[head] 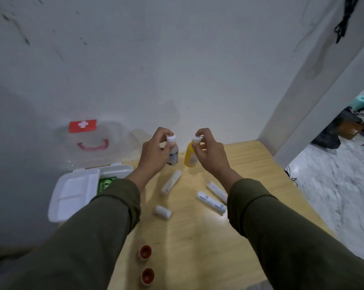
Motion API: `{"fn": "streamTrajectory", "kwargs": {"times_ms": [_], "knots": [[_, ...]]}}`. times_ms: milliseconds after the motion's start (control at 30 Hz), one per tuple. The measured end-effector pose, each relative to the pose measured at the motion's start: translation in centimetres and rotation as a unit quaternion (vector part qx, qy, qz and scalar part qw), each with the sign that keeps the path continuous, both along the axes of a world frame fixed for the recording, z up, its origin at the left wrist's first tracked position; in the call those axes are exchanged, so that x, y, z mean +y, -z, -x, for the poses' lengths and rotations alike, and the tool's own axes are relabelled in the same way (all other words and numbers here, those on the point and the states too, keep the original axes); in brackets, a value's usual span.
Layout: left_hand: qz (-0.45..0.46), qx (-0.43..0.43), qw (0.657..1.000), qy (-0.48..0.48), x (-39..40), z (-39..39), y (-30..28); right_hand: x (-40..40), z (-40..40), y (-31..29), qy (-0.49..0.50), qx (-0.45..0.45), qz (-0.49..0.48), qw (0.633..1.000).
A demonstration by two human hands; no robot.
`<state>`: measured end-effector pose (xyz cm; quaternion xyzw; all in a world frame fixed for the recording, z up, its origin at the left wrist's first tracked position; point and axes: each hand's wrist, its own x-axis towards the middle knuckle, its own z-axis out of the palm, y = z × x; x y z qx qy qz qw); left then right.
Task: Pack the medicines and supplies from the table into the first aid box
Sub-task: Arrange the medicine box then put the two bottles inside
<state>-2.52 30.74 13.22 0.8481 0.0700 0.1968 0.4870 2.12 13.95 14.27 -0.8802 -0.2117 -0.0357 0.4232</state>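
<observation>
left hand (156,150) pinching white-capped pale bottle (172,152), right hand (208,151) gripping yellow bottle (190,154) near bench (198,237) far edge, open first aid box (76,193) sitting at left edge

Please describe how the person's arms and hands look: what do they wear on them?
Both arms are covered by long sleeves of a plain dark olive-green cloth, the left sleeve and the right sleeve, each ending in a loose cuff at the wrist. The left hand and right hand are bare: no gloves, rings or watch are visible.
</observation>
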Motion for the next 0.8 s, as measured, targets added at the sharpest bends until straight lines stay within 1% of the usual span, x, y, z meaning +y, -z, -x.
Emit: {"fn": "streamTrajectory", "kwargs": {"times_ms": [233, 400, 567, 800], "knots": [[0.003, -0.015, 1.000, -0.006, 8.7, 4.9, -1.9, 8.6, 5.3, -1.9, -0.029, 0.004, -0.047, 0.998], [0.007, 0.009, 1.000, -0.004, 13.3, 7.3, -1.3, 13.1, 7.7, -2.0, -0.057, 0.027, -0.051, 0.997], [0.017, 0.037, 0.999, 0.021, 14.7, 8.4, -0.2, 14.9, 9.4, -0.9, -0.072, 0.033, -0.023, 0.997], [0.020, 0.066, 0.994, 0.081, 14.5, 7.8, 1.5, 14.8, 10.1, 1.0, -0.066, 0.054, 0.006, 0.996]]}}
